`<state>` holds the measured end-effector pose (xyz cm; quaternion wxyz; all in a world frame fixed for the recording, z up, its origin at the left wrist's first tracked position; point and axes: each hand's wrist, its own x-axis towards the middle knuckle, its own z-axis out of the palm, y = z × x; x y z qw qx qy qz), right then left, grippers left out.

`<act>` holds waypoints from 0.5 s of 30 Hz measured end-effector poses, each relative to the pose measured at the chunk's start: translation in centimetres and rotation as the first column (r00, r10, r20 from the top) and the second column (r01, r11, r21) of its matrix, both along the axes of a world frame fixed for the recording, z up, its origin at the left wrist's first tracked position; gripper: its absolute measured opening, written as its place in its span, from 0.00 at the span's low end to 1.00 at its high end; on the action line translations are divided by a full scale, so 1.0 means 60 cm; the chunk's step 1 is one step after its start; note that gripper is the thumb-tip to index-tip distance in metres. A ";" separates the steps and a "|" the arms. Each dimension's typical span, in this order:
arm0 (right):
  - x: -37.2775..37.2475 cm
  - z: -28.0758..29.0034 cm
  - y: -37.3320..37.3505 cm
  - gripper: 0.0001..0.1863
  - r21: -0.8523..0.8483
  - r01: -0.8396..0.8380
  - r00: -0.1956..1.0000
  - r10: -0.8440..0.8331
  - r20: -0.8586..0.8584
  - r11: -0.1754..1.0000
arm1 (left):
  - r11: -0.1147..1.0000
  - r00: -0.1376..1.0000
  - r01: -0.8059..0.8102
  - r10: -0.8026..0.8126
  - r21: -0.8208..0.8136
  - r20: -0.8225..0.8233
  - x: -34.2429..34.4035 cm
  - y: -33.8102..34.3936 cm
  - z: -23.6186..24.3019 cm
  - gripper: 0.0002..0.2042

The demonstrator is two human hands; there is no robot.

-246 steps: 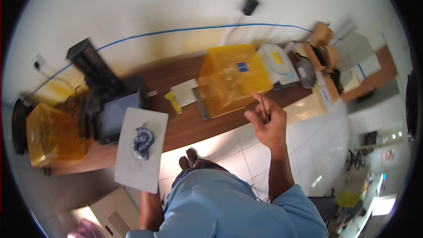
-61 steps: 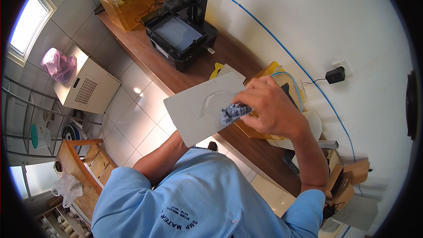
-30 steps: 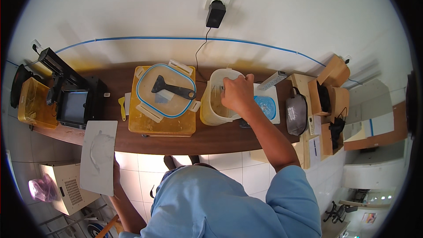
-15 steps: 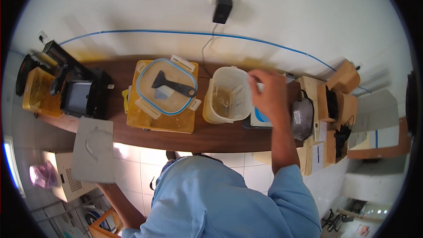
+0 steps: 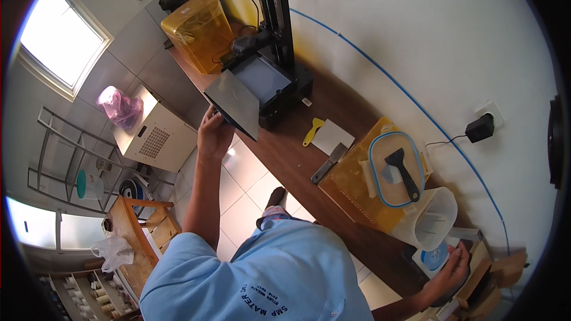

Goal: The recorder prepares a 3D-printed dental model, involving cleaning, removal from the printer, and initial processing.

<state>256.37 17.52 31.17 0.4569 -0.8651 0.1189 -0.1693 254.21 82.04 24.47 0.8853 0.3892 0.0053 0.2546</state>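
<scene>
My left hand (image 5: pixel 214 132) grips the lower edge of a flat grey rectangular plate (image 5: pixel 237 102), tilted beside a black resin printer (image 5: pixel 279 77) with an upright column. The plate overlaps the near left side of the printer's flat grey screen (image 5: pixel 262 77); whether they touch I cannot tell. Far to the right, my right hand (image 5: pixel 453 266) is loosely curled with fingers a little apart, next to a blue round piece (image 5: pixel 435 255) and a translucent white tub (image 5: pixel 437 217). I see nothing held in it.
An orange printer cover (image 5: pixel 199 30) stands past the printer. On the brown table (image 5: pixel 285 160) lie a yellow scraper (image 5: pixel 312 132), a white sheet (image 5: pixel 333 135) and a metal scraper (image 5: pixel 329 163). A lidded container (image 5: pixel 395 169) with a black scraper (image 5: pixel 403 173) sits on another orange cover (image 5: pixel 357 187).
The view has swung left toward the printer. My left hand has brought the plate up to the printer. My right hand has moved from above the tub's rim to beside the blue piece.
</scene>
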 end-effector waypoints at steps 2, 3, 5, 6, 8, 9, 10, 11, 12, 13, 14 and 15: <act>0.007 0.007 0.041 0.20 0.073 0.062 0.986 -0.073 0.149 0.995 | 0.994 0.997 -0.070 0.072 -0.083 0.028 0.002 0.050 -0.028 0.24; 0.012 0.023 0.067 0.21 0.054 0.087 0.978 -0.095 0.184 0.995 | 0.992 0.998 -0.062 0.062 -0.113 -0.001 -0.001 0.075 -0.037 0.24; 0.012 0.021 0.092 0.21 0.093 0.144 0.958 -0.162 0.237 0.985 | 0.988 0.999 -0.041 0.037 -0.149 -0.027 -0.002 0.134 -0.039 0.24; 0.016 0.026 0.110 0.21 0.084 0.152 0.958 -0.168 0.231 0.985 | 0.987 0.994 -0.069 0.056 -0.144 -0.093 0.002 0.130 -0.026 0.26; 0.013 0.042 0.157 0.21 0.091 0.209 0.939 -0.226 0.260 0.974 | 0.980 0.982 -0.150 0.133 -0.128 -0.133 -0.003 0.151 -0.060 0.26; 0.012 0.051 0.176 0.22 0.058 0.237 0.935 -0.244 0.258 0.970 | 0.968 0.965 -0.227 0.209 -0.105 -0.159 0.003 0.165 -0.072 0.26; 0.011 0.061 0.194 0.22 0.037 0.255 0.929 -0.256 0.268 0.966 | 0.938 0.929 -0.324 0.290 -0.124 -0.229 0.015 0.157 -0.071 0.28; 0.010 0.065 0.213 0.22 0.019 0.274 0.922 -0.268 0.279 0.962 | 0.938 0.928 -0.326 0.294 -0.116 -0.228 0.020 0.169 -0.079 0.28; 0.008 0.063 0.209 0.23 0.060 0.232 0.918 -0.239 0.315 0.971 | 0.937 0.939 -0.308 0.272 -0.163 -0.208 0.020 0.180 -0.095 0.29; 0.006 0.064 0.216 0.23 0.062 0.229 0.921 -0.236 0.311 0.972 | 0.935 0.949 -0.289 0.252 -0.207 -0.189 0.016 0.189 -0.108 0.30; 0.004 0.066 0.224 0.23 0.055 0.217 0.914 -0.223 0.339 0.975 | 0.934 0.948 -0.292 0.255 -0.204 -0.191 0.015 0.200 -0.118 0.30; 0.004 0.069 0.234 0.23 0.047 0.209 0.905 -0.211 0.369 0.977 | 0.943 0.957 -0.269 0.239 -0.198 -0.164 0.019 0.207 -0.122 0.31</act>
